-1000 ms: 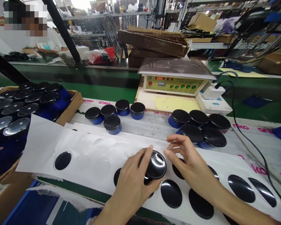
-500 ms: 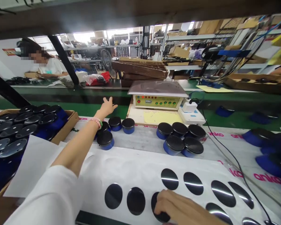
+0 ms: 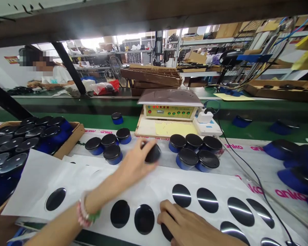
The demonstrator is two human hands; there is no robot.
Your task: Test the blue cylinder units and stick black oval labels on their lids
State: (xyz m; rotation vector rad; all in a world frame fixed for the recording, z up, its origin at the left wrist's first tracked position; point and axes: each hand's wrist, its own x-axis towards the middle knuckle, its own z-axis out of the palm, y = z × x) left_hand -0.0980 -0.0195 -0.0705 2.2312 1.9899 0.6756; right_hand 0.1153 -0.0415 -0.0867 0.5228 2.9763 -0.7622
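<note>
Factory workshop | long green bench, metal shelving, stacked cardboard (rather cluttered), control box

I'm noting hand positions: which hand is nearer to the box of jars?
Left. The left hand, holding a black-topped jar, is right of the box; the right hand is farther right, at a black disc.

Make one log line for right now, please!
left hand: holds black-topped piece | right hand: touching black disc | white sheet: under disc | yellow-fronted box: red lights lit
</note>
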